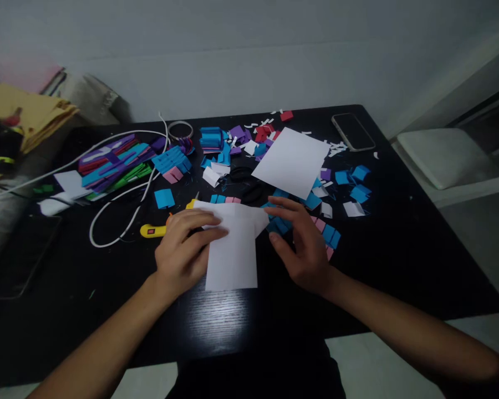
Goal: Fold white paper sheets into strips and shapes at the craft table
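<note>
A white paper (233,249), folded into a T-like shape, lies on the black table in front of me. My left hand (187,244) rests on its left side, with the fingers apart and their tips on the paper. At the paper's right corner is my right hand (301,244), its fingers apart and curved; whether they touch the paper is hard to tell. A yellow cutter (153,230) pokes out beside my left hand. Blue and pink folded pieces (330,235) lie beyond and beside my right hand.
Another white sheet (293,160) lies over colored scraps at the back. Black scissors (241,173) are left of it. A phone (353,132) sits back right. At left are a white cable (92,224), colored strips (116,166) and a dark tablet-like object (23,257).
</note>
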`<action>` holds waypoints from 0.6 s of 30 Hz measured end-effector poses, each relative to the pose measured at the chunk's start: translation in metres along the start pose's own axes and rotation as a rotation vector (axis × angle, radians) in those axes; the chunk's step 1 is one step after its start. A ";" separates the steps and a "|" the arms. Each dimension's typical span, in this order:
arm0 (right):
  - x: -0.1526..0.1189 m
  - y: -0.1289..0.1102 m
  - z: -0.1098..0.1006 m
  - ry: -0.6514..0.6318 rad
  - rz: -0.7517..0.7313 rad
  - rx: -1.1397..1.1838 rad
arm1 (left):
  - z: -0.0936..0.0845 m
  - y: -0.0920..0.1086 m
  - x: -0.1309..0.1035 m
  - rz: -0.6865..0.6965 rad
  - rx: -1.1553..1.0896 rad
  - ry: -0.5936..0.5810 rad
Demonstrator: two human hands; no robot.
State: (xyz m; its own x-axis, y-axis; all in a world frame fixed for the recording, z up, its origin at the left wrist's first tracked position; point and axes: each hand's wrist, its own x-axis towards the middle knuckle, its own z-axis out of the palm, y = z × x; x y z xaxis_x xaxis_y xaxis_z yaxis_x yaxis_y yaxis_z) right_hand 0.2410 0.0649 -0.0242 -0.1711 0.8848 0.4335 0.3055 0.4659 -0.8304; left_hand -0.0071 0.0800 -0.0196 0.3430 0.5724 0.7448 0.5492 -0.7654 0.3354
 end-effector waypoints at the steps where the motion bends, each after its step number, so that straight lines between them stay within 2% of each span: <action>1: -0.001 0.001 0.002 0.007 0.034 0.060 | 0.000 0.000 0.001 0.007 0.015 0.026; 8: 0.003 0.003 0.012 0.010 0.422 0.540 | -0.001 0.003 -0.003 -0.027 0.080 0.085; 11: 0.011 0.005 0.006 0.001 0.449 0.607 | -0.001 0.006 -0.004 -0.052 0.050 0.024; 15: 0.021 0.008 -0.007 -0.104 0.556 0.633 | -0.001 0.008 -0.002 -0.104 -0.078 -0.124; 18: 0.024 0.010 -0.012 -0.156 0.612 0.601 | 0.000 0.007 -0.001 -0.165 -0.180 -0.176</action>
State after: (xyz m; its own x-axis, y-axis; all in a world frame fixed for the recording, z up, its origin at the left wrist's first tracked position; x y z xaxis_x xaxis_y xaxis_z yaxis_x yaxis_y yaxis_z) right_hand 0.2515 0.0907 -0.0175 -0.2780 0.9462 -0.1655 -0.1525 -0.2136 -0.9649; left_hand -0.0039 0.0738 -0.0180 0.3958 0.7235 0.5656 0.4699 -0.6887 0.5522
